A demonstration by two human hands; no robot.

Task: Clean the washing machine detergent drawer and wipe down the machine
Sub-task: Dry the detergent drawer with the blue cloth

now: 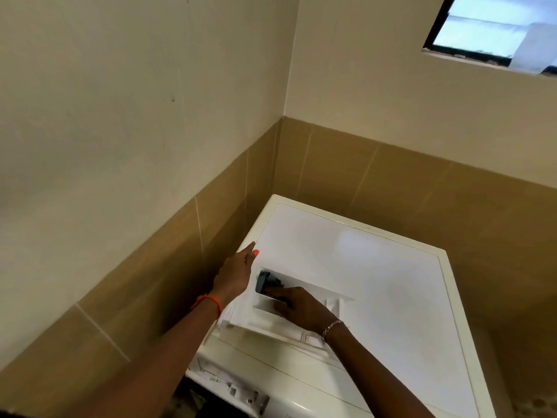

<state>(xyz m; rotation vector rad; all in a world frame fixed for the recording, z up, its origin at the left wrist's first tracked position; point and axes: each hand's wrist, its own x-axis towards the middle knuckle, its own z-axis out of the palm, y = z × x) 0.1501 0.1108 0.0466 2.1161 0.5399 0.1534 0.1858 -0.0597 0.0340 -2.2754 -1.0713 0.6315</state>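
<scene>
Up on the white washing machine [376, 282], the removed detergent drawer [289, 315] is lying flat on the lid, toward the seven o'clock corner of the top panel. The left hand [233, 274] is resting at the drawer's ten o'clock side with fingers stretched out and apart, gripping nothing, its fingertips [251, 247] touching the machine's top near the left edge; an orange band [208, 301] is circling that wrist. The right hand [301, 306] is reaching down into a drawer compartment, fingers pressing on a dark grey cloth [268, 280] that is bunched at the compartment's eleven o'clock end; whether the fingers are closing around the cloth or only pushing it cannot be told. A beaded bracelet [331, 325] is sitting on the right wrist. At six o'clock below the drawer, the open drawer slot [232, 387] in the machine's front is showing. Tan tiles [391, 182] are lining the lower walls, and a window [494, 28] is sitting at one o'clock, high on the wall.
</scene>
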